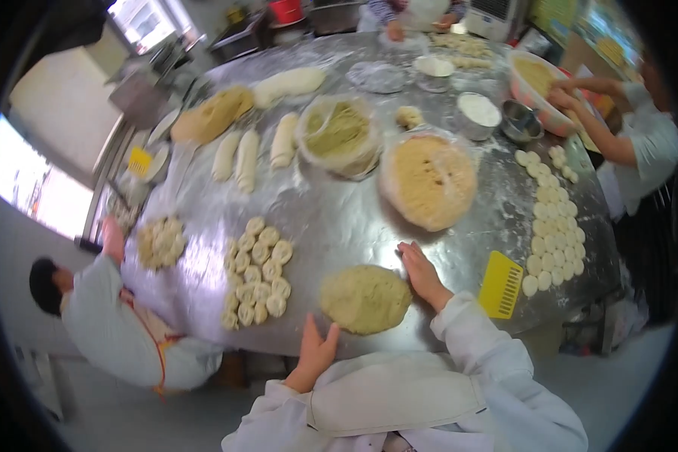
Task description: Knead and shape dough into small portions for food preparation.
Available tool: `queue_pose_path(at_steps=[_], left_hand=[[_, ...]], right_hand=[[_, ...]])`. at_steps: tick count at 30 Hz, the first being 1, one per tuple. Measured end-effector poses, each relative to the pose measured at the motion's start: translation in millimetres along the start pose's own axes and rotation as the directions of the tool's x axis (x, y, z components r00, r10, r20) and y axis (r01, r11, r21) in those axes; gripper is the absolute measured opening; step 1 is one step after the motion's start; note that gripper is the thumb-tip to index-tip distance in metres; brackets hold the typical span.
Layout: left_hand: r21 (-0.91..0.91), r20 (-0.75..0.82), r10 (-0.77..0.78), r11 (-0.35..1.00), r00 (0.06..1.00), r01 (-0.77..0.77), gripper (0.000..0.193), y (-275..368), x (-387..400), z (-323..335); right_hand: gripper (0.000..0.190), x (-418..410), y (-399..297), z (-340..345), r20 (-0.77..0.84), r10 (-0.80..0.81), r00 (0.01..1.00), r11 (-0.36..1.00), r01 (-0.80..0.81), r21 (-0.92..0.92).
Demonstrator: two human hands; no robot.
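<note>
A flattened oval of greenish dough or filling [366, 299] lies on the metal table [327, 226] right in front of me. My left hand [318, 347] is at its lower left, by the table's near edge, thumb and fingers apart, holding nothing. At its upper right is my right hand [424, 274], near or against its rim, with nothing gripped. Sliced spiral dough pieces [260, 271] are grouped to the left. Beyond my right hand stands a plastic-lined bowl of yellowish filling [429, 181]. A yellow slotted scraper [500, 285] rests to the right.
A bag-lined bowl of green filling [339, 133], dough rolls [247, 161] and a tan dough mass [212, 116] lie farther back. Rows of round dough pieces [551, 231] are at the right. Co-workers stand at left [107, 316], right [650, 135] and the far side [415, 14].
</note>
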State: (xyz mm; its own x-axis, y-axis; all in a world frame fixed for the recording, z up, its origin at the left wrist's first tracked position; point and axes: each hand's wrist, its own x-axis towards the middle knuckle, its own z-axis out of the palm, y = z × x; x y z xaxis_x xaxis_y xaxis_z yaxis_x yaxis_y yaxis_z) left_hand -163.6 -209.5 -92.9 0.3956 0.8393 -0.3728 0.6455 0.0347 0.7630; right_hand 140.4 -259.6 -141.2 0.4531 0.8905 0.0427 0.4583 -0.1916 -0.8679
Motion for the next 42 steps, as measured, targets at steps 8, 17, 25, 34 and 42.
queue_pose_path(at_steps=[8, 17, 25, 34, 42], left_hand=[[-0.427, -0.164, 0.076, 0.894, 0.984, -0.140, 0.072, -9, -18, 62], [-0.907, -0.027, 0.011, 0.419, 1.000, -0.030, 0.065, -3, -35, 65], [-0.338, -0.304, 0.066, 0.925, 0.950, -0.172, 0.063, 0, -22, 80], [-0.808, -0.166, 0.292, 0.508, 0.942, -0.300, 0.066, 80, 35, 3], [-0.813, -0.341, 0.786, 0.029, 0.516, -0.582, 0.110, 249, 51, -121]], right_hand=[[0.060, -18, -51, 11, 0.456, -0.014, 0.890, 0.978, -0.082, 0.191], [0.065, -51, -79, 9, 0.564, -0.025, 0.825, 0.888, -0.241, 0.392], [0.063, -65, -89, 33, 0.739, -0.065, 0.670, 0.216, -0.714, 0.666], [0.077, -20, -163, 10, 0.443, -0.148, 0.884, 0.657, -0.247, 0.712], [0.106, 52, -301, -42, -0.094, -0.560, 0.823, 0.532, 0.444, 0.721]])
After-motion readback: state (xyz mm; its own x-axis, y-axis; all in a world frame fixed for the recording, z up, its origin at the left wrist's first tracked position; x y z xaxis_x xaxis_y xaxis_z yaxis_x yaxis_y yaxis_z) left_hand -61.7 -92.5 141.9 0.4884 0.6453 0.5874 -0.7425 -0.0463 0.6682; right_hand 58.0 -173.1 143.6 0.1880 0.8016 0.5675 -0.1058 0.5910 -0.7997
